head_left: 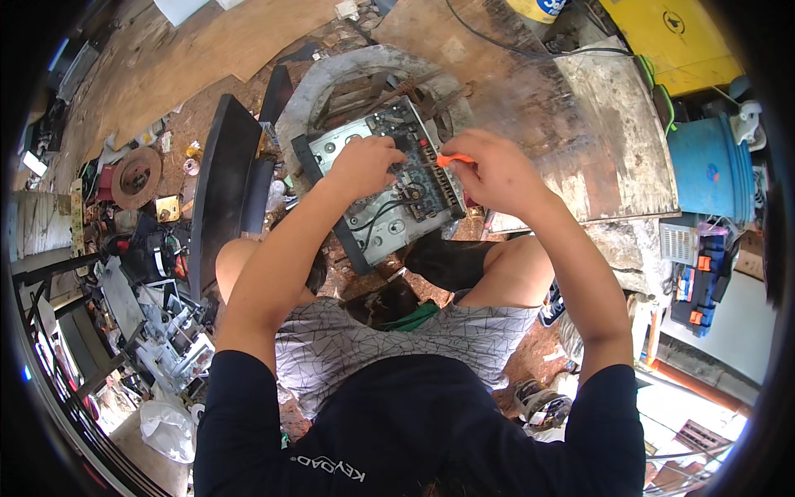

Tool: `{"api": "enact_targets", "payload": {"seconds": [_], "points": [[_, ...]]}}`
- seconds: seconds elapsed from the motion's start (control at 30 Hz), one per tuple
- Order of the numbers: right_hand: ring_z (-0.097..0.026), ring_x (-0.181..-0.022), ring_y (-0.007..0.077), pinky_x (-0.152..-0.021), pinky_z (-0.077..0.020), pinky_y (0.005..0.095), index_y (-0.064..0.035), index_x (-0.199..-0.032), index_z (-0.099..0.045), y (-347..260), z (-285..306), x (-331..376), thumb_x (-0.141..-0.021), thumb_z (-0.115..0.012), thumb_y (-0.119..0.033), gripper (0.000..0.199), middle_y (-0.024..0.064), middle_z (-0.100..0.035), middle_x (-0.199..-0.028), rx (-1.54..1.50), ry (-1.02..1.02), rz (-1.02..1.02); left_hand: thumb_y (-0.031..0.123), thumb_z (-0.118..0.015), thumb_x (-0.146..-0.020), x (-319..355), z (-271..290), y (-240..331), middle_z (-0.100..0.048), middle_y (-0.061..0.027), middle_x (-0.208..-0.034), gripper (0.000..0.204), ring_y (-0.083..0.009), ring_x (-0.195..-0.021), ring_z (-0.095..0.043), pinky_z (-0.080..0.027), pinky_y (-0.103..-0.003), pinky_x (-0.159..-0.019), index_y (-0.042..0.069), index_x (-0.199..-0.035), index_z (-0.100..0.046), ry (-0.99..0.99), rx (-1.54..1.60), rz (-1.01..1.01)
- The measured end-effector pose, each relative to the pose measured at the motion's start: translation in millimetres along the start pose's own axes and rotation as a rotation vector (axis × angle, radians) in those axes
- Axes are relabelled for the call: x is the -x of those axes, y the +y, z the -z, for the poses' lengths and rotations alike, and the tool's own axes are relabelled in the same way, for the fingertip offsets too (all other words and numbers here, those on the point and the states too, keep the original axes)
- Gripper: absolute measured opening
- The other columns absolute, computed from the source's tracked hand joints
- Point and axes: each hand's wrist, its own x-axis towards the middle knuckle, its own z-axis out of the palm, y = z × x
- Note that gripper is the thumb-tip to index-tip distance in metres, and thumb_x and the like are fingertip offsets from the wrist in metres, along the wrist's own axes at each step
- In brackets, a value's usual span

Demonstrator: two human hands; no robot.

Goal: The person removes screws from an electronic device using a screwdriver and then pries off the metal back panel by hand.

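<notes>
An opened electronic device (338,142) with a silver metal chassis and a dark front panel lies tilted in front of me. A dark circuit board (421,176) crowded with parts runs along its right side. My left hand (363,166) rests over the board's left edge, fingers curled down toward the thumb; whatever lies under the fingertips is hidden. In my right hand (499,174) is a screwdriver (454,159) with an orange handle. Its thin shaft points left over the board, and the tip is too small to make out.
A round concrete ring (319,79) sits under and behind the device. Dark flat panels (224,186) stand to the left, beside scattered scrap (157,323). To the right are a worn wooden board (604,141), a blue bucket (708,166) and a yellow case (675,41).
</notes>
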Motion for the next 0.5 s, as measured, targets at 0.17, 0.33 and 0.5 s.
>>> {"api": "enact_targets", "payload": {"seconds": [0.17, 0.33, 0.5], "points": [[-0.064, -0.085, 0.0353, -0.076, -0.0524, 0.0416, -0.004, -0.099, -0.068, 12, 2, -1, -0.081, -0.064, -0.003, 0.018, 0.0139, -0.066, -0.093, 0.002, 0.083, -0.033, 0.021, -0.073, -0.079, 4, 32, -17, -0.067, -0.0082, -0.101, 0.029, -0.0308, -0.098, -0.065, -0.051, -0.043, -0.089, 0.016, -0.108, -0.072, 0.297, -0.099, 0.208], [-0.065, -0.081, 0.0345, -0.072, -0.0532, 0.04, -0.0032, -0.098, -0.069, 13, 1, 10, -0.082, -0.063, -0.002, 0.017, 0.014, -0.066, -0.093, -0.021, 0.127, -0.129, 0.02, -0.069, -0.08, -3, -6, 3, -0.064, -0.0029, -0.093, 0.01, -0.0226, -0.098, -0.062, -0.047, -0.039, -0.083, 0.016, -0.088, -0.072, 0.153, -0.097, -0.134], [-0.067, -0.078, 0.0262, -0.068, -0.0531, 0.0341, -0.0022, -0.102, -0.07, 16, -6, 66, -0.085, -0.065, -0.003, 0.017, 0.0123, -0.068, -0.093, -0.237, 0.319, -0.306, 0.017, -0.063, -0.08, -14, -24, 7, -0.058, 0.0, -0.088, 0.008, -0.0182, -0.094, -0.058, -0.043, -0.035, -0.082, 0.017, -0.078, -0.07, 0.075, -0.384, -0.265]]}}
